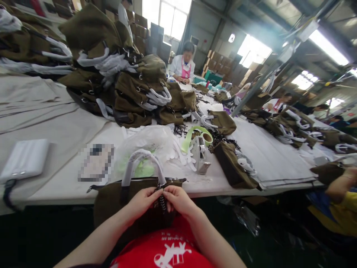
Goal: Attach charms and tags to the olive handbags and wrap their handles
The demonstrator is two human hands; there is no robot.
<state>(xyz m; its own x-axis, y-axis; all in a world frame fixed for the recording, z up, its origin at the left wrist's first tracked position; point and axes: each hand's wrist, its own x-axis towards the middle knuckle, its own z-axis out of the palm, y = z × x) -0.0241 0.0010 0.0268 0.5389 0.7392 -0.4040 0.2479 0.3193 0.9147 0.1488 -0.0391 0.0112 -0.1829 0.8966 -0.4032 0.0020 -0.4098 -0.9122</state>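
A dark olive handbag (108, 203) stands upright at the table's front edge, against the person's red shirt. Its arched handle (128, 169) is wrapped in white material. My left hand (145, 201) and my right hand (175, 199) meet at the base of the handle's right end, both with fingertips pinched together. Between and below them hangs a dark braided strap or tassel (162, 204). The fingertips hide the small part they grip, at the metal fitting by the bag's top edge.
Beyond the bag lie a clear plastic bag (156, 137), a tape dispenser (200, 154) with green tape, a phone (96, 162) and a white box (26, 158). Olive bags (131, 93) are heaped behind. Another bag (234, 163) lies right. Co-workers sit farther off; one's arm (341, 184) shows at right.
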